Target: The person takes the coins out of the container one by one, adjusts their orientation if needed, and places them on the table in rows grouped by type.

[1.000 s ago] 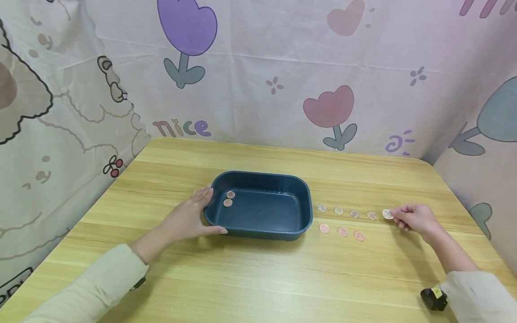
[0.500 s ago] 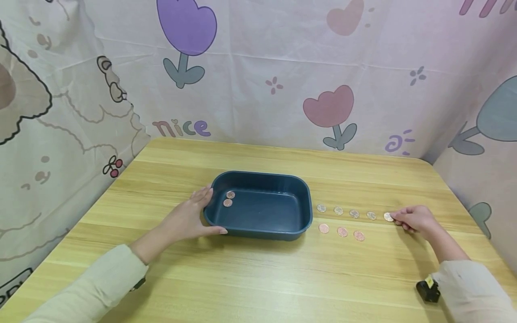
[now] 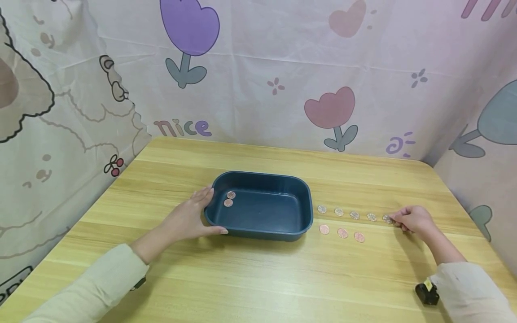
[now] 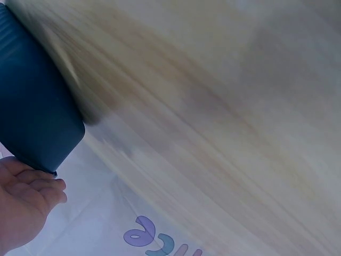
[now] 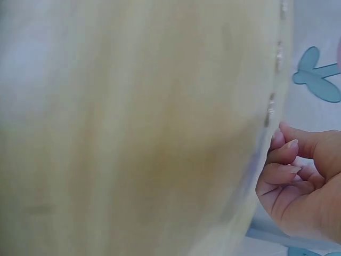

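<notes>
My left hand point(image 3: 189, 218) holds the left end of a dark blue rectangular tub point(image 3: 262, 233), fingers at the far left rim and thumb along the front. In the left wrist view its fingertips meet the rim of the tub point(image 4: 37, 101). Two copper-coloured coins, one coin point(image 3: 231, 195) just behind the other coin point(image 3: 228, 202), lie inside at the left. Over on the right, my right hand point(image 3: 416, 220) pinches the right edge of a silvery coin point(image 3: 387, 219) at table level. That coin ends a row of several silvery coins point(image 3: 354, 215); fingertips partly cover it.
Three copper-coloured coins point(image 3: 343, 233) form a shorter row in front of the silvery ones, right of the tub. The wooden table point(image 3: 258, 278) ends at a printed cloth point(image 3: 258, 107) hanging behind and at both sides.
My right hand has lowered the silvery coin slightly to the row's right end, and its face has gone from bright to darker. The left hand and the tub stay put.
</notes>
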`<state>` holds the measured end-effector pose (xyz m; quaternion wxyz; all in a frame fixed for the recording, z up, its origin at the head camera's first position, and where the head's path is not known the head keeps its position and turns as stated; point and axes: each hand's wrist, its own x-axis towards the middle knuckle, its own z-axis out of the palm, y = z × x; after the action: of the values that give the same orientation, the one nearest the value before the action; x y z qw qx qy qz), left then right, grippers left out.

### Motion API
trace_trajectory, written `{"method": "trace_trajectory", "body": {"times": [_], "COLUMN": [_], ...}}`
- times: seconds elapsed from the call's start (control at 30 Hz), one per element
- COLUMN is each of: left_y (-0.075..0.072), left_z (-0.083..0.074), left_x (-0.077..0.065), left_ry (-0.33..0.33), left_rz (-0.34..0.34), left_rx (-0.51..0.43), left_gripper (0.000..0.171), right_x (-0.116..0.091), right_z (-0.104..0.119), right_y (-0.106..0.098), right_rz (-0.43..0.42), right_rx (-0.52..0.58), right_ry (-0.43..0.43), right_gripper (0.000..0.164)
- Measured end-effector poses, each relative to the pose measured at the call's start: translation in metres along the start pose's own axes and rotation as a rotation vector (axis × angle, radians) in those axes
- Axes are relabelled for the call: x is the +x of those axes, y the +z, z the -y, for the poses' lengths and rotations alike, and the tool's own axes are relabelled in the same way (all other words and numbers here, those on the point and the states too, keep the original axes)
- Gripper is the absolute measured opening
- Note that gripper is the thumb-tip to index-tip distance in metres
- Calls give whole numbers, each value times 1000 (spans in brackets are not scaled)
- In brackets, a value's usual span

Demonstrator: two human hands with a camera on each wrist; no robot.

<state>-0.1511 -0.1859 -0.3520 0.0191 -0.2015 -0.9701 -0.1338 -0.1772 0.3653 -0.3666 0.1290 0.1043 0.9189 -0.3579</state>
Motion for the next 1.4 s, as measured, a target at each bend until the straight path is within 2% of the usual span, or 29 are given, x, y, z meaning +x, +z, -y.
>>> {"method": "trace_trajectory", "body": {"times": [0.27,0.43,0.57,0.87,1.1,1.4], "left_y": [-1,-2,-2,-2,-1,0], "left_z": [0,0,0,0,1,1], "left_x": [0,0,0,1,1,0], "left_ry": [-2,-3,1,10,14,0], "left_rz": [2,2,2,-2,-3,0], "left_rx": [4,4,6,11,4,3], "left_gripper": [110,109,110,110,111,111], "right_x": [-11,-20,-27,-38,-40,-35], "right_z": [26,50,69,116,151,180], "right_y": [-1,9,18,37,56,89], "right_rz": [-108,-207,-261,-216,-134,-55], "right_rx": [-72,-83,-66,28,105,178], "right_ry": [-139,-230,-304,-414,-459,-498], "right_gripper": [23,30,28,20,16,13]}}
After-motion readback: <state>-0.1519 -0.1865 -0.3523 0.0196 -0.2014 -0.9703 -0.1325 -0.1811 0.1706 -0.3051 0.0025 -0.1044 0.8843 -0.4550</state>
